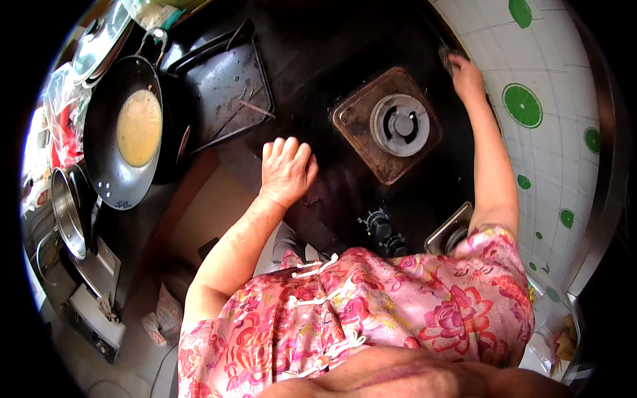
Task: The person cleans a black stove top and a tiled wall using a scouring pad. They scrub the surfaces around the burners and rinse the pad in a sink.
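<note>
My right hand [468,82] reaches to the far right side of the black cooktop [303,59], beside the tiled wall. Its fingers are closed on a dark, blurred scrubbing pad [447,57], which is pressed near the edge along the wall. Knuckles up, my left hand [287,166] is at the cooktop's near edge with its fingers curled under; the palm and fingertips are hidden. Between the two hands sits a gas burner [400,125] on a rusty, stained square drip plate [358,129], with no pan support over it.
A wok [127,184] with yellowish liquid [140,129] stands at left. Behind it are a greasy black tray [224,89] and a glass lid [102,40]. A steel pot [67,214] is at far left. Control knobs [382,229] and a second burner plate [453,229] lie close to my body.
</note>
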A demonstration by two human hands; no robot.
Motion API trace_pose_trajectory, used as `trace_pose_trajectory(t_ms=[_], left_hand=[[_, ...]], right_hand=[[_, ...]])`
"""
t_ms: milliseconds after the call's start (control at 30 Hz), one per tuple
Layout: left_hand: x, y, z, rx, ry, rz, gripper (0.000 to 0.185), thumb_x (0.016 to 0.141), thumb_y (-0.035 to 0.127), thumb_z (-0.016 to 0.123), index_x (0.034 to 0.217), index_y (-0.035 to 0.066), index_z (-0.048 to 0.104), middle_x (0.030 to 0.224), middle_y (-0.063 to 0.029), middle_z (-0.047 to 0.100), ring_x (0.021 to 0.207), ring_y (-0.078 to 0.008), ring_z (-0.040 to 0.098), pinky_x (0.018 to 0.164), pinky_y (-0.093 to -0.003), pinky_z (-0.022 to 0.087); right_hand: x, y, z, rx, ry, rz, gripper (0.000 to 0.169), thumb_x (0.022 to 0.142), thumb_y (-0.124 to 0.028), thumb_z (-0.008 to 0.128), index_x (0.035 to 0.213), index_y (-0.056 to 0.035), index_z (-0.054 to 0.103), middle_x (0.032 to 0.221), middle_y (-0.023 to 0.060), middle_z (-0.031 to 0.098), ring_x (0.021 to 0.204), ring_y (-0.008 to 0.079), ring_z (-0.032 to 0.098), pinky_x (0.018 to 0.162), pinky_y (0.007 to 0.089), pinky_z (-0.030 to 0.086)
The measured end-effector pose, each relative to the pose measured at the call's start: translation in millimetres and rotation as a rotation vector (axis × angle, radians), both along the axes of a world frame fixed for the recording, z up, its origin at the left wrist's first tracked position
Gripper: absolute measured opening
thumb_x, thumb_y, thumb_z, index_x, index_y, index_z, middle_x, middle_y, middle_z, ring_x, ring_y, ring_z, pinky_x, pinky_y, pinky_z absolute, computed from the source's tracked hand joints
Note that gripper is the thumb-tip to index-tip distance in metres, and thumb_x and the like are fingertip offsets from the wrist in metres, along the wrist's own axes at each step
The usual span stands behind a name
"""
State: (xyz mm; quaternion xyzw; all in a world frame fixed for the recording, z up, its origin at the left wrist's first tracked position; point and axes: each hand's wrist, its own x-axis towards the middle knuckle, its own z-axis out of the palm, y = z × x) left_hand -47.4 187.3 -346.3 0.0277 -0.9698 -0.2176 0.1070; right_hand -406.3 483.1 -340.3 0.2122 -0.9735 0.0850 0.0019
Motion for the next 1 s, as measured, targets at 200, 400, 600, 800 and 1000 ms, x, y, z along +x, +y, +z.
trace_pose_trajectory(t_ms=[200,400,600,800,1000], left_hand=[[-4.6,1.5,-0.2,0.003,0.031,-0.041,0.016,0.072,0.019,0.065,0.075,0.01,0.051,0.08,-0.0087,0.045,0.08,-0.0285,0.046,0.071,-0.0397,0.036],[3.3,-2.2,-7.0,-0.038,0.019,-0.002,0.015,0.073,0.019,0.065,0.076,0.01,0.053,0.08,-0.0081,0.046,0.08,-0.028,0.047,0.071,-0.0397,0.036],[-2.8,7.4,-5.7,-0.025,0.045,-0.046,0.015,0.074,0.02,0.065,0.076,0.011,0.053,0.081,-0.0082,0.047,0.081,-0.0282,0.047,0.071,-0.0401,0.036],[2.3,-1.8,-17.9,-0.066,0.039,0.006,0.015,0.075,0.021,0.064,0.077,0.01,0.054,0.081,-0.0086,0.047,0.082,-0.029,0.048,0.072,-0.0409,0.036],[-6.4,4.1,-21.3,-0.09,0.049,-0.029,0.014,0.076,0.021,0.063,0.078,0.01,0.054,0.081,-0.0091,0.048,0.083,-0.0298,0.048,0.072,-0.0413,0.036]], right_hand=[[-47.9,-113.3,-36.6,-0.12,0.104,0.058,0.024,0.084,-0.021,0.058,0.102,-0.0095,0.069,0.099,0.0189,0.066,0.096,0.0347,0.063,0.083,0.0423,0.051],[136.2,-237.4,-22.4,-0.268,-0.084,0.526,0.018,0.077,-0.015,0.063,0.094,-0.011,0.069,0.092,0.013,0.068,0.089,0.0339,0.064,0.081,0.0425,0.051],[28.4,-155.0,-24.8,-0.235,0.004,0.229,0.018,0.076,-0.013,0.067,0.093,-0.0095,0.07,0.093,0.0129,0.069,0.09,0.03,0.066,0.079,0.0383,0.053],[136.6,-188.3,-1.8,-0.412,-0.135,0.354,0.014,0.079,-0.013,0.06,0.083,-0.0088,0.072,0.088,0.019,0.068,0.085,0.0312,0.066,0.077,0.0445,0.052],[58.0,-77.1,-27.5,-0.319,0.026,0.102,0.012,0.075,-0.012,0.061,0.082,-0.0063,0.07,0.088,0.0187,0.066,0.085,0.0346,0.064,0.073,0.0407,0.051]])
